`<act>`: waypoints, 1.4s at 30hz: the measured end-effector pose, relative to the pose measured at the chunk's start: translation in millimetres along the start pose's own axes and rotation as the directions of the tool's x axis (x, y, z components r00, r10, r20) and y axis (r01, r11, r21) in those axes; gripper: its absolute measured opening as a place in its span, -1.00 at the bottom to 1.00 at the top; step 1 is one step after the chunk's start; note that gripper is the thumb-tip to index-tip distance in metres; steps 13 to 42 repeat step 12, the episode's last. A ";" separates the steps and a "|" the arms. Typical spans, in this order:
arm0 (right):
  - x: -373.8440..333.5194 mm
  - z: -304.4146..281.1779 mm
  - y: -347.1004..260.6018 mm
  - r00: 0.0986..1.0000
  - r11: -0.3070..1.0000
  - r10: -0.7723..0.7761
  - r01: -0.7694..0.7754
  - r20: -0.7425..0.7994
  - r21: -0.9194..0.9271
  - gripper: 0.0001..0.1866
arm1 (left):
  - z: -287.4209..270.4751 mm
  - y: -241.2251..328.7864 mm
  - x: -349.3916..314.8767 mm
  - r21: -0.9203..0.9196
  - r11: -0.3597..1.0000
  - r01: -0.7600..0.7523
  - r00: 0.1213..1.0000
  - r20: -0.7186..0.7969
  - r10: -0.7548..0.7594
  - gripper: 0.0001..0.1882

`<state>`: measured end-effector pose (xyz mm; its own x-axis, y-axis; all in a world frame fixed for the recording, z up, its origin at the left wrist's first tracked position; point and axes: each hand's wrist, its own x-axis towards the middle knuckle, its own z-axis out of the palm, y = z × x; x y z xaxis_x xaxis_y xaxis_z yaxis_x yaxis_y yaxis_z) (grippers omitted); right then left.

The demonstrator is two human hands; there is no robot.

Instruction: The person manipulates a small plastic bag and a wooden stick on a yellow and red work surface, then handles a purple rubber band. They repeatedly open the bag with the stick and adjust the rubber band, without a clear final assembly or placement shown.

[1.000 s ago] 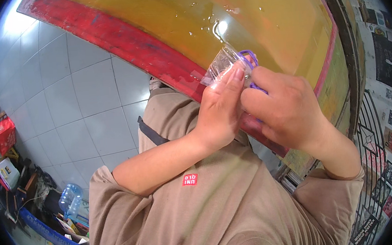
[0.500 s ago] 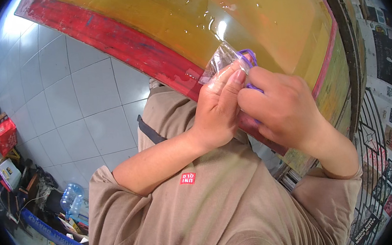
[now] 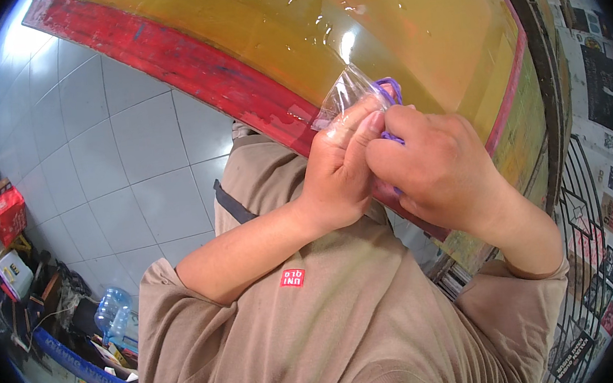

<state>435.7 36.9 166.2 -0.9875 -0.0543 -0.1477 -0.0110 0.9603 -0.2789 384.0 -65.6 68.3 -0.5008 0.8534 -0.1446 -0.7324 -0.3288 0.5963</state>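
Bag (image 3: 345, 93), small and clear, sits pinched between both hands above the wet yellow counter (image 3: 248, 29). Left hand (image 3: 337, 167) is closed on its lower edge, thumb pressing the plastic. Right hand (image 3: 435, 165) is curled shut around a purple thing (image 3: 389, 89) at the bag's side. I think small, slow finger moves work best, because thin plastic slips.

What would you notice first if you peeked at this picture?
Two hands meet in the middle: the left hand and right hand pinch a small clear plastic bag with something purple inside. Behind them, across the top, lies a big shiny yellow table with a red edge. The grey tiled floor shows at left.
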 end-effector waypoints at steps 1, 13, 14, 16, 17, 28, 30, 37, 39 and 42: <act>-0.3 -0.7 0.0 1.000 1.000 -0.001 0.001 0.008 0.010 -0.82 | 0.9 0.1 -0.4 0.000 1.000 -0.002 1.000 -0.003 0.002 -0.71; -4.9 -1.8 0.4 1.000 0.999 0.021 -0.022 0.021 0.044 -0.79 | -6.1 -5.7 -1.0 0.029 0.999 -0.023 0.997 0.077 0.020 -0.68; -4.9 -1.8 0.4 1.000 0.999 0.021 -0.022 0.021 0.044 -0.79 | -6.1 -5.7 -1.0 0.029 0.999 -0.023 0.997 0.077 0.020 -0.68; -4.9 -1.8 0.4 1.000 0.999 0.021 -0.022 0.021 0.044 -0.79 | -6.1 -5.7 -1.0 0.029 0.999 -0.023 0.997 0.077 0.020 -0.68; -4.9 -1.8 0.4 1.000 0.999 0.021 -0.022 0.021 0.044 -0.79 | -6.1 -5.7 -1.0 0.029 0.999 -0.023 0.997 0.077 0.020 -0.68; -4.9 -1.8 0.4 1.000 0.999 0.021 -0.022 0.021 0.044 -0.79 | -6.1 -5.7 -1.0 0.029 0.999 -0.023 0.997 0.077 0.020 -0.68; -4.9 -1.8 0.4 1.000 0.999 0.021 -0.022 0.021 0.044 -0.79 | -6.1 -5.7 -1.0 0.029 0.999 -0.023 0.997 0.077 0.020 -0.68; -4.9 -1.8 0.4 1.000 0.999 0.021 -0.022 0.021 0.044 -0.79 | -6.1 -5.7 -1.0 0.029 0.999 -0.023 0.997 0.077 0.020 -0.68; -4.9 -1.8 0.4 1.000 0.999 0.021 -0.022 0.021 0.044 -0.79 | -6.1 -5.7 -1.0 0.029 0.999 -0.023 0.997 0.077 0.020 -0.68; -4.9 -1.8 0.4 1.000 0.999 0.021 -0.022 0.021 0.044 -0.79 | -6.1 -5.7 -1.0 0.029 0.999 -0.023 0.997 0.077 0.020 -0.68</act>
